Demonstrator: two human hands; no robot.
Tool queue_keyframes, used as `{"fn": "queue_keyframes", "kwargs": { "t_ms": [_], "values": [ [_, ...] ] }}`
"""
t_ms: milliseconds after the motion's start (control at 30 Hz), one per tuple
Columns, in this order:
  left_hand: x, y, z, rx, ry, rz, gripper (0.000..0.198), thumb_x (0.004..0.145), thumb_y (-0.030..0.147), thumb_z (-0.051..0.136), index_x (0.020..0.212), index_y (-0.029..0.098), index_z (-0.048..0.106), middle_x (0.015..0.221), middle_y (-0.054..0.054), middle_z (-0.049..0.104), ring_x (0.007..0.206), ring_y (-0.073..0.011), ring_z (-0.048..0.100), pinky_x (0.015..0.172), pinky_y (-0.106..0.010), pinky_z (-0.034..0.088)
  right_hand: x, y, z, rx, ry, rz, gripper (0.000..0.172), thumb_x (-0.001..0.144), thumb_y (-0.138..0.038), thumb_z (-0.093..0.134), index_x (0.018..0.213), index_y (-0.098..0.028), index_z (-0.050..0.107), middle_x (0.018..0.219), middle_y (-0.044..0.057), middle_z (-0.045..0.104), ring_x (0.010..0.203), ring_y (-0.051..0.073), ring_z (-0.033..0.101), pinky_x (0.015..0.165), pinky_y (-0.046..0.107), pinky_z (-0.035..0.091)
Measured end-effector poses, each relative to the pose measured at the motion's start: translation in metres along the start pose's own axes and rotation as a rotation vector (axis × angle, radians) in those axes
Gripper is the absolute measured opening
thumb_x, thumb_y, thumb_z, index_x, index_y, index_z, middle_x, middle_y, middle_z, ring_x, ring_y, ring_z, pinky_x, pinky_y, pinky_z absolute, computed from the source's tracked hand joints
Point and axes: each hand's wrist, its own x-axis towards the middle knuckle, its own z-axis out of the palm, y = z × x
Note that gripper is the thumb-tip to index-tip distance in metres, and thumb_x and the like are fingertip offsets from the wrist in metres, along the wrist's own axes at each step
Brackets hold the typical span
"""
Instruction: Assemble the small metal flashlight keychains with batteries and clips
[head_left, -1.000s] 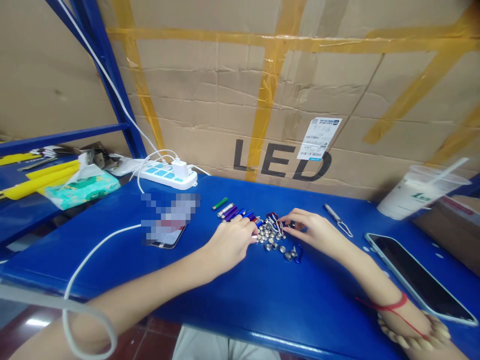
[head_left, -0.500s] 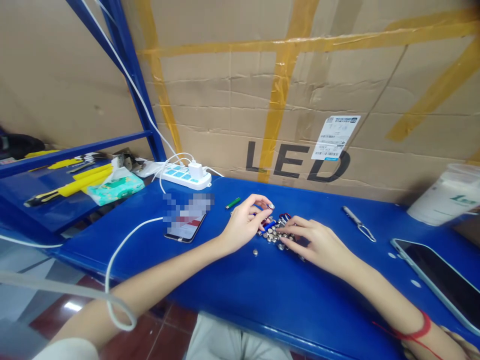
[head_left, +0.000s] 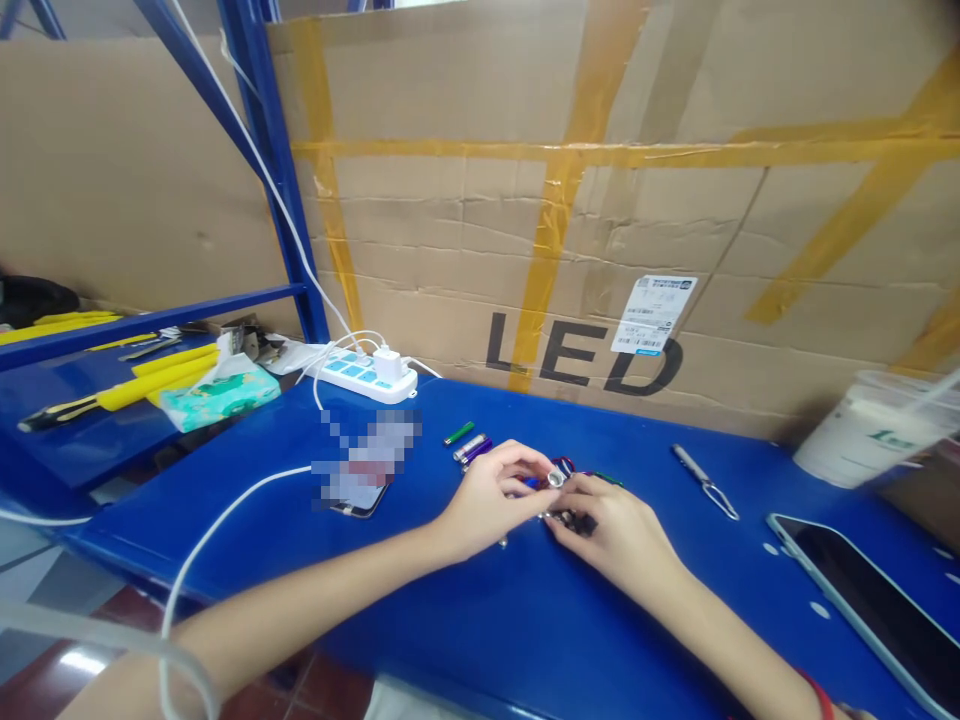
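Observation:
My left hand [head_left: 491, 500] is closed around a small tube [head_left: 556, 479], its open silver end turned toward me. Right beside that end is my right hand [head_left: 619, 530], thumb and fingers drawn together; what they pinch, if anything, is too small to make out. Below and between the hands lies a pile of small silver metal pieces [head_left: 574, 520], mostly covered by my fingers. A green tube [head_left: 459, 433], a silver tube [head_left: 469, 447] and a purple tube [head_left: 477, 453] rest on the blue table beyond my left hand. One loose silver piece [head_left: 503, 542] sits under my left wrist.
A phone [head_left: 367, 470] and a white power strip [head_left: 364, 375] with cables are at left. Tweezers [head_left: 705, 482], a larger phone [head_left: 862, 600] and a plastic cup [head_left: 862, 430] stand or lie at right. A taped cardboard box [head_left: 442, 250] backs the table [head_left: 450, 620].
My right hand has left the pile and come against the end of the tube in my left hand. The silver and purple tubes now show. The view has tilted upward.

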Motion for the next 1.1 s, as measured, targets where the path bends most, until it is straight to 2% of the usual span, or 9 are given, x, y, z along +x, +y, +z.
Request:
{"fn": "queue_keyframes", "kwargs": {
  "t_ms": [133,267,400,533,600,700,800,967,1100],
  "values": [
    [-0.003,0.002,0.000,0.035,-0.031,0.049,0.013,0.069,0.012,0.067,0.079,0.013,0.058,0.085,-0.002,0.059,0.081,-0.0121,0.061,0.067,-0.020,0.052,0.001,-0.002,-0.001,0.073,0.003,0.090,0.006,0.072,-0.024,0.059,0.071,-0.023,0.065,0.080,0.000,0.068,0.071,0.017,0.066,0.056,0.025,0.050],
    [-0.004,0.004,-0.001,0.072,-0.035,0.068,0.011,0.071,0.012,0.065,0.081,0.013,0.060,0.087,-0.003,0.061,0.082,-0.0127,0.062,0.071,-0.022,0.053,0.001,0.003,-0.007,0.197,0.094,0.135,0.005,0.070,-0.024,0.060,0.072,-0.022,0.064,0.068,0.000,0.067,0.059,0.015,0.063,0.054,0.024,0.049],
    [-0.006,0.006,0.000,0.147,-0.042,0.084,0.011,0.073,0.013,0.063,0.084,0.014,0.061,0.087,-0.004,0.064,0.081,-0.0133,0.063,0.070,-0.022,0.053,0.001,0.008,-0.016,0.266,0.168,0.105,0.010,0.077,-0.028,0.056,0.075,-0.022,0.065,0.068,0.001,0.068,0.058,0.015,0.062,0.056,0.024,0.049],
    [-0.005,0.006,-0.004,0.382,-0.060,0.183,0.014,0.077,0.016,0.059,0.091,0.016,0.062,0.093,-0.004,0.067,0.079,-0.0138,0.063,0.064,-0.021,0.051,0.000,0.009,-0.014,0.143,0.097,0.034,0.010,0.079,-0.027,0.057,0.076,-0.022,0.065,0.073,0.001,0.069,0.064,0.015,0.064,0.057,0.024,0.046],
    [-0.002,0.007,-0.011,0.655,-0.139,0.316,0.017,0.081,0.017,0.055,0.096,0.018,0.063,0.094,-0.004,0.068,0.081,-0.0149,0.062,0.067,-0.024,0.048,0.001,0.009,-0.011,0.074,0.036,0.015,0.008,0.079,-0.025,0.059,0.074,-0.023,0.065,0.071,0.000,0.068,0.065,0.015,0.064,0.056,0.024,0.044],
    [0.005,0.006,-0.023,1.198,-0.410,0.511,0.022,0.088,0.015,0.047,0.103,0.020,0.063,0.093,-0.005,0.067,0.085,-0.0185,0.058,0.080,-0.035,0.038,0.001,0.011,-0.009,0.017,-0.016,0.027,0.007,0.079,-0.024,0.060,0.075,-0.023,0.066,0.073,-0.001,0.069,0.068,0.016,0.065,0.057,0.023,0.043],
    [0.010,0.006,-0.029,1.496,-0.545,0.596,0.028,0.087,0.009,0.044,0.103,0.021,0.064,0.092,-0.006,0.064,0.088,-0.0201,0.053,0.081,-0.035,0.032,0.001,0.013,-0.009,-0.002,-0.024,0.053,0.006,0.078,-0.023,0.061,0.078,-0.024,0.067,0.078,-0.002,0.071,0.072,0.016,0.066,0.059,0.023,0.044],
    [0.012,0.007,-0.031,1.615,-0.585,0.699,0.030,0.090,0.011,0.040,0.102,0.023,0.064,0.095,-0.007,0.061,0.091,-0.0212,0.049,0.078,-0.034,0.028,0.001,0.014,-0.011,-0.024,-0.044,0.028,0.009,0.080,-0.023,0.059,0.078,-0.025,0.068,0.082,-0.001,0.072,0.077,0.017,0.067,0.060,0.024,0.044],
    [0.012,0.005,-0.032,1.557,-0.649,0.653,0.029,0.089,0.011,0.042,0.102,0.024,0.064,0.092,-0.005,0.061,0.087,-0.0204,0.049,0.075,-0.033,0.027,0.000,0.015,-0.010,-0.007,-0.054,0.028,0.009,0.081,-0.024,0.059,0.082,-0.025,0.068,0.086,-0.001,0.071,0.080,0.017,0.067,0.062,0.023,0.046]
  ]
}}
